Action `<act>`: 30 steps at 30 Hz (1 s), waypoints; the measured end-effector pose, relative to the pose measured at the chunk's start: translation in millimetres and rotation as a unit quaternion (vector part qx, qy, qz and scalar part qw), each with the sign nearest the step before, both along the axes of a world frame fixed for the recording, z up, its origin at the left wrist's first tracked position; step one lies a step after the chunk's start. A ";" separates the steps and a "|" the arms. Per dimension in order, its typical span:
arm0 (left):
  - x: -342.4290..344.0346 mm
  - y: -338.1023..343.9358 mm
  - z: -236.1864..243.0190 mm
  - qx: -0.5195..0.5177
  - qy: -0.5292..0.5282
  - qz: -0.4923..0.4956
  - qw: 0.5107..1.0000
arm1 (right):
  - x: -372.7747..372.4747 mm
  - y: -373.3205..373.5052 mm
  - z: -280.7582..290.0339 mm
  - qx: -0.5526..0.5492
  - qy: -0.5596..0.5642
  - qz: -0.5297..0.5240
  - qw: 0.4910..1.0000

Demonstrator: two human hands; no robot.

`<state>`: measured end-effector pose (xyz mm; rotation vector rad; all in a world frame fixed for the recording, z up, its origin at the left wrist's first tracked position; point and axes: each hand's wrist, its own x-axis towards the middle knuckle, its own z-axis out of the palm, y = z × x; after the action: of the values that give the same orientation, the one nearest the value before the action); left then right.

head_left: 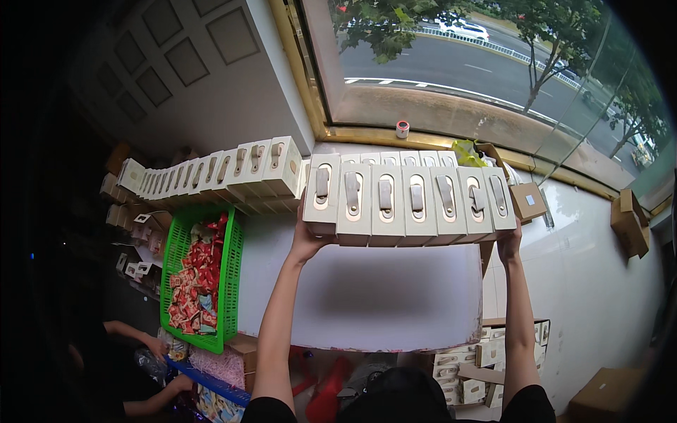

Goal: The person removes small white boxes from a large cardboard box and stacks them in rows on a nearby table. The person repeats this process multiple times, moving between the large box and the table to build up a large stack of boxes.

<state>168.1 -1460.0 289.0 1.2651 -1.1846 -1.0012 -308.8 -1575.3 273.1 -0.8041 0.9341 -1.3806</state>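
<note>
A row of several cream gift boxes (pixel 412 204), each with a strap handle over an oval opening, is squeezed between my two hands above the white table. My left hand (pixel 309 240) presses on the left end of the row, its fingers partly hidden by the end box. At the right end, my right hand (pixel 510 243) grips the last box, also with some fingers out of sight. Both forearms reach forward from the lower edge. The row casts a shadow on the white tabletop (pixel 395 303). More cream boxes (pixel 395 158) stand just behind it.
Left of the table's middle is a green basket (pixel 229 282) of small red packets. A long line of similar boxes (pixel 211 173) runs behind it. Boxes fill a carton (pixel 458 366) at lower right. A co-worker's hands (pixel 166 363) work at lower left by a blue basket (pixel 208 381).
</note>
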 end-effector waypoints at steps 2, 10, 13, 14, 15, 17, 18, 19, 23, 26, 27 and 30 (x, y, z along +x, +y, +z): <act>17.2 -44.5 -5.5 0.013 0.073 0.007 0.997 | 25.8 -55.5 3.8 -0.067 0.000 0.034 0.997; 67.8 -115.4 -20.6 -0.023 0.026 0.076 0.997 | 123.0 -162.4 7.1 -0.044 -0.043 0.021 0.998; 82.2 -120.1 -42.2 0.051 0.008 0.102 0.993 | 131.0 -186.5 -18.2 -0.055 -0.018 0.045 0.997; 82.6 -119.3 -45.0 0.004 -0.010 0.133 0.991 | 138.4 -190.7 -21.5 -0.046 -0.015 0.052 0.997; 81.1 -118.1 -48.1 -0.043 -0.029 0.164 0.985 | 145.0 -190.7 -25.7 -0.024 -0.019 0.056 0.998; 70.8 -115.1 -47.5 -0.088 -0.088 0.231 0.965 | 148.5 -186.8 -34.1 -0.025 -0.004 0.076 0.997; 59.8 -113.4 -36.6 -0.088 -0.127 0.267 0.951 | 147.6 -184.8 -36.7 -0.026 -0.006 0.078 0.997; 51.8 -111.7 -24.5 -0.088 -0.166 0.301 0.935 | 146.5 -184.4 -38.3 -0.025 -0.007 0.072 0.997; 39.9 -100.8 7.1 0.249 -0.492 0.330 0.766 | 151.0 -168.5 -41.2 -0.020 0.004 0.038 0.999; 34.3 -103.4 15.5 0.284 -0.576 0.317 0.698 | 135.1 -168.5 -57.3 -0.010 0.070 0.030 0.997; 36.1 -98.9 16.5 0.273 -0.591 0.320 0.688 | 135.2 -165.1 -52.5 -0.012 0.112 0.046 0.993; 40.6 -80.1 11.7 0.270 -0.600 0.321 0.681 | 143.5 -152.6 -25.3 -0.056 0.184 0.053 0.980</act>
<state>208.7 -1540.1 300.7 2.7872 -1.1463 0.2147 -165.3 -1727.9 247.9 -1.2069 1.0851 -1.2207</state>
